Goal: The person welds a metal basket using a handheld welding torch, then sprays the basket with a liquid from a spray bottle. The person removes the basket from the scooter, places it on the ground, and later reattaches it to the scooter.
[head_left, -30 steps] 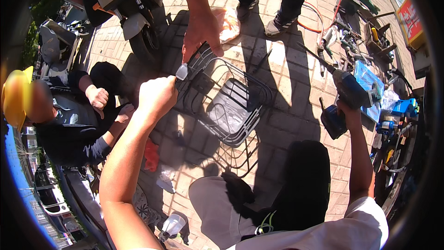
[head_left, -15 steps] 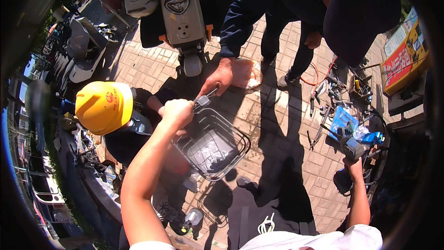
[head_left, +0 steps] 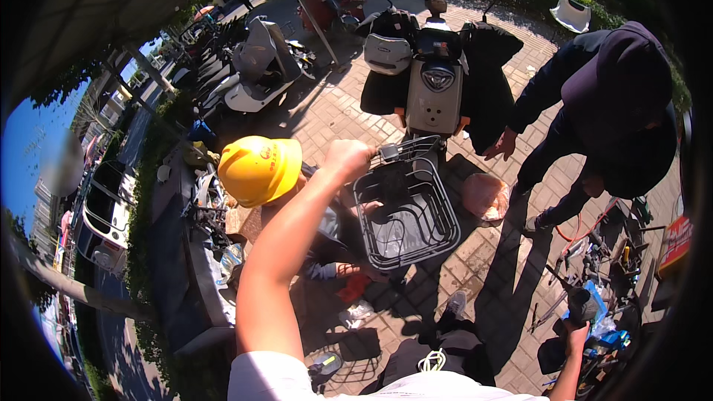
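Observation:
My left hand point(head_left: 349, 160), at the end of an outstretched arm, is closed on the top end of a black wire basket point(head_left: 457, 241). The basket hangs tilted above the paving, its open side toward me. A metal bracket point(head_left: 388, 151) sticks out beside my fist. Low on the right, my right hand point(head_left: 576, 336) is wrapped round a dark, bulky tool point(head_left: 582, 304); its exact kind does not show. Left of the basket crouches a person in a yellow helmet point(head_left: 260, 171), one hand point(head_left: 369, 208) at the basket's side.
A scooter point(head_left: 434, 100) stands behind the basket. A co-worker in dark clothes point(head_left: 620, 111) bends at the right, near a pinkish bag point(head_left: 486, 197). Tools and parts point(head_left: 620, 252) clutter the right side. More parts lie by a low ledge point(head_left: 200, 289) at left.
My view has turned left and up. The co-worker's hand, close beside the basket's bracket before, is now away from it. My left hand still grips the basket, my right the tool.

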Demonstrator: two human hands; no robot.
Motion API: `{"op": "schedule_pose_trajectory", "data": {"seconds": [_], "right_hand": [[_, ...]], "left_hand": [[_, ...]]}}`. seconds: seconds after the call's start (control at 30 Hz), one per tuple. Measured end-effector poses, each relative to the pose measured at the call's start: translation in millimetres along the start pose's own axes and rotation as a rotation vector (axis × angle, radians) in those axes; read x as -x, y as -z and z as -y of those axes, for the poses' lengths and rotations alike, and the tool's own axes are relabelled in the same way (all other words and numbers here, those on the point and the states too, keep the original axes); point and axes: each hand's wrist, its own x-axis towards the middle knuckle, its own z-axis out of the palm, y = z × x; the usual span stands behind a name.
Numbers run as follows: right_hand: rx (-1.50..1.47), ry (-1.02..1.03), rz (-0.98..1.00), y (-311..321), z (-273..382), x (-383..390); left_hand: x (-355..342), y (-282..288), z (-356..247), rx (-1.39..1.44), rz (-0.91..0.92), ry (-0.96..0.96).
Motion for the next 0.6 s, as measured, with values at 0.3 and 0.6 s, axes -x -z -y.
{"op": "schedule_pose_trajectory", "data": {"seconds": [0.3, 0.6], "right_hand": [[0.007, -0.127, 0.087, -59, 22, -66], [0.0, -0.232, 0.026, -77, 51, -6]], "left_hand": [[-89, 26, 18, -0.027, -0.127, -0.157], [-148, 17, 40, -0.056, -0.159, -0.238]]}}
